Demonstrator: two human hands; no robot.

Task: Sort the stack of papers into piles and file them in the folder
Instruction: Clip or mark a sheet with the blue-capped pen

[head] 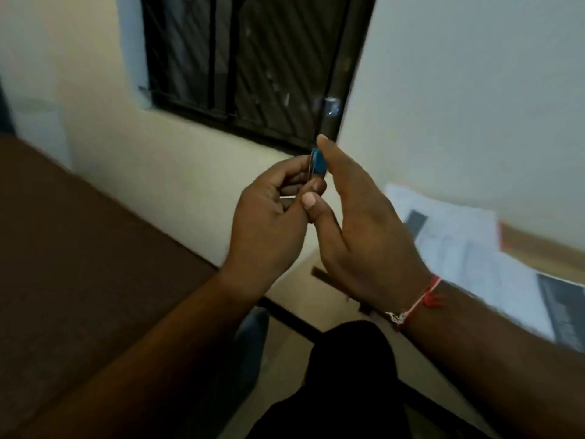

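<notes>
Seems like a prep step: left hand [269, 217] pinches a small blue clip-type thing [318, 164], right hand [364, 236] straight-fingered against it. Papers [459, 248] lie on the table [538, 250], right. Next, I guess, needs reaching over there.

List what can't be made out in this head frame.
1. Blue object: head view, mostly covered by left hand and right hand; what it is, and whether the right hand grips it, unclear.
2. Papers: head view, motion-blurred, print unreadable, cut by the right edge.
3. Orange edge beside papers: blurred; folder or not, cannot tell.
</notes>
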